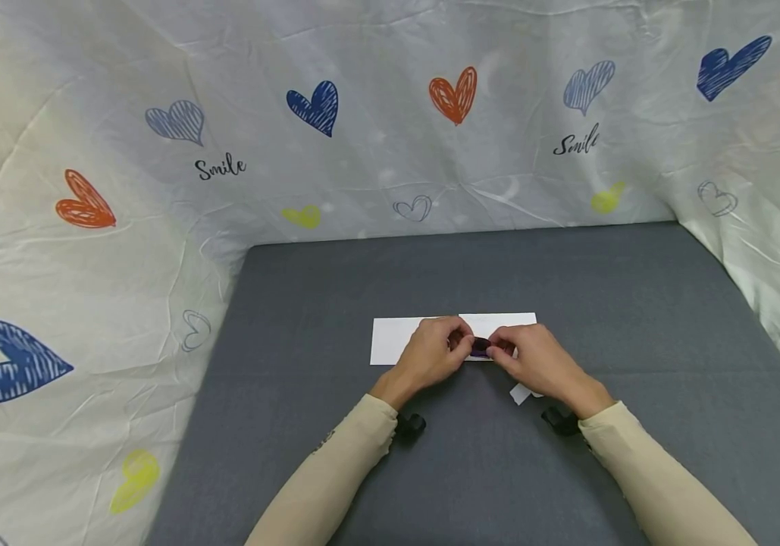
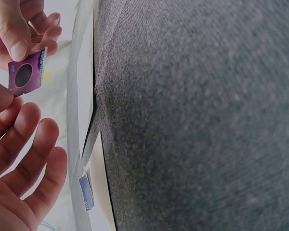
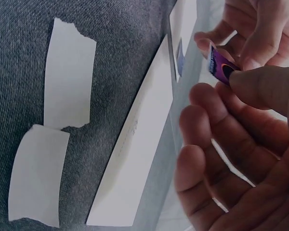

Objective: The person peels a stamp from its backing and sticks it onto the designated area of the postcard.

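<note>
Both hands meet at a small purple packet [image 1: 480,347] with serrated ends and a dark oval on its face. My left hand [image 1: 433,350] pinches one end between thumb and forefinger; the other fingers curve loosely beside it in the left wrist view. At the opposite end, the thumb and forefinger of my right hand [image 1: 533,358] pinch the same packet [image 3: 224,66]. The packet is held above two white cards [image 1: 390,341] that lie side by side. On the left card sits a small blue-violet piece [image 2: 86,192], hidden behind the left hand in the head view.
Two white strips with torn ends [image 3: 70,74] lie on the dark grey tabletop [image 1: 335,288], near my right wrist. Black wrist mounts [image 1: 410,425] sit under both forearms. A white curtain [image 1: 376,152] printed with hearts hangs behind the table and along its sides.
</note>
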The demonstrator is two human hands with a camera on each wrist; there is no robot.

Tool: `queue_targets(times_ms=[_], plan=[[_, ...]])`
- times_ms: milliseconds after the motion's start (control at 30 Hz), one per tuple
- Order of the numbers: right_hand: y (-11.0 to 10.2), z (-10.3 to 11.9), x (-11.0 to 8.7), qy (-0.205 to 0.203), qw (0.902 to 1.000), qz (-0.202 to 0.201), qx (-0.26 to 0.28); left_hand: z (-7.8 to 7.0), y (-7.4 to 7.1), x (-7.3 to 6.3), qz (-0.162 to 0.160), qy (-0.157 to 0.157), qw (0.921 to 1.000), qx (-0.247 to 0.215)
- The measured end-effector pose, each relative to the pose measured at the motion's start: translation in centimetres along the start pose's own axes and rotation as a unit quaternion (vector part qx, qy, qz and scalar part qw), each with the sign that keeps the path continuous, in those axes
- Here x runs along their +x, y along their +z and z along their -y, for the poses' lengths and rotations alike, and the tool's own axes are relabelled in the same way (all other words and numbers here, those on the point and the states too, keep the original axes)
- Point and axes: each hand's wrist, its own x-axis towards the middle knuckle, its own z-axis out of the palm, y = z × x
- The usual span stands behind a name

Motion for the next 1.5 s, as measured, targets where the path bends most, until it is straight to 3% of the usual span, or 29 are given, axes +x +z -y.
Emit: queue_targets(times_ms=[400,700,933,1200,1500], plan=[[-0.6,-0.2,0.1,0.038,0.9992,-0.013,-0.005,-0.3,0.0,0.3,-0.002,0.006,0.9997,0.022],[-1.0,-0.9,0.2,0.050,0.9979,-0.029,0.030,-1.1,0.0,1.3,0.006,-0.007,0.9998,0.020],[-1.9,-1.6,0.4,0.061,0.9957,-0.047,0.051,-2.1,0.2,2.8,0.001,-0.022,0.9983,0.053],[-3.6,-2.7,0.8,0.092,0.9935,-0.055,0.040,-3.4,0.5,5.1,0.000,-0.031,0.9966,0.076],[-5.0,-4.0,1.3,0.123,0.9901,-0.059,0.032,-4.5,1.6,7.6,0.014,-0.072,0.9931,0.092]])
